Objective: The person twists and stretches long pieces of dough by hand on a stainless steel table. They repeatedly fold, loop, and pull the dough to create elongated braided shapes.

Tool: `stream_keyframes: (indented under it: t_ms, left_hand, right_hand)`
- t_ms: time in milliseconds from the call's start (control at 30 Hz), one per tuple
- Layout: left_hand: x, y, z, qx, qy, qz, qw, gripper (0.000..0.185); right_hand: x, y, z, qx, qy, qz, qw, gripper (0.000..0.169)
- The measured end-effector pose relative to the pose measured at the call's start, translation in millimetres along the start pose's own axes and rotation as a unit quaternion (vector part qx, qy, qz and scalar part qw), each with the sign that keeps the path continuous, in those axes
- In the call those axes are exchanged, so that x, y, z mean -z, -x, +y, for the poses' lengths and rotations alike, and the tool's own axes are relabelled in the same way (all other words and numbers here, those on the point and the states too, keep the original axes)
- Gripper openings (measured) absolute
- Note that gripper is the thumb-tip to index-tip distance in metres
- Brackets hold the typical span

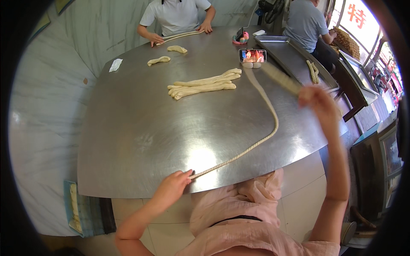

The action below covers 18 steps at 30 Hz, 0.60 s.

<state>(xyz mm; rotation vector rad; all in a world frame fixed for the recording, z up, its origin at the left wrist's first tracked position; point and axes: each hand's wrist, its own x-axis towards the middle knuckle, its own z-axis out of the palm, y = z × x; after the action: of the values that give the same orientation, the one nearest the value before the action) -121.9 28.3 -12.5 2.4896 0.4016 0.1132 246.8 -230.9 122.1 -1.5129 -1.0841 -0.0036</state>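
Note:
My left hand [174, 185] pinches one end of a long, thin twisted dough rope [238, 156] at the near table edge. From there the rope runs right, bends, and goes up towards a smartphone [252, 56]. My right hand [315, 99] is raised at the right and blurred by motion. A blurred dough strand [282, 78] reaches from beside the phone to its fingers, and they appear closed on it. Whether that strand and the rope are one piece is unclear near the phone. A bundle of thick dough strips [205, 84] lies beyond, on the steel table [144, 128].
Across the table a person in a white shirt [176, 16] handles dough strands [179, 36]. Two short dough pieces [177, 49] lie nearby. A metal tray [282, 54] with twisted dough [312, 72] stands at the right. Behind it sits another person [304, 25]. A pink phone stand [241, 37] is at the back.

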Motion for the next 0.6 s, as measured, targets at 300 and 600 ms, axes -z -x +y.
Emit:
stream_keyframes:
  t_ms: [300,600]
  left_hand:
    - [-17.7,-54.3,4.6,-0.146,-0.233,0.214,0.937,0.023]
    - [-46.6,-184.3,-43.8,-0.06,-0.143,0.299,0.941,0.005]
  right_hand:
    - [-107.4,140.7,107.0,0.043,0.339,-0.031,0.939,0.017]
    - [-143.3,64.5,189.4,0.012,0.382,0.047,0.923,0.009]
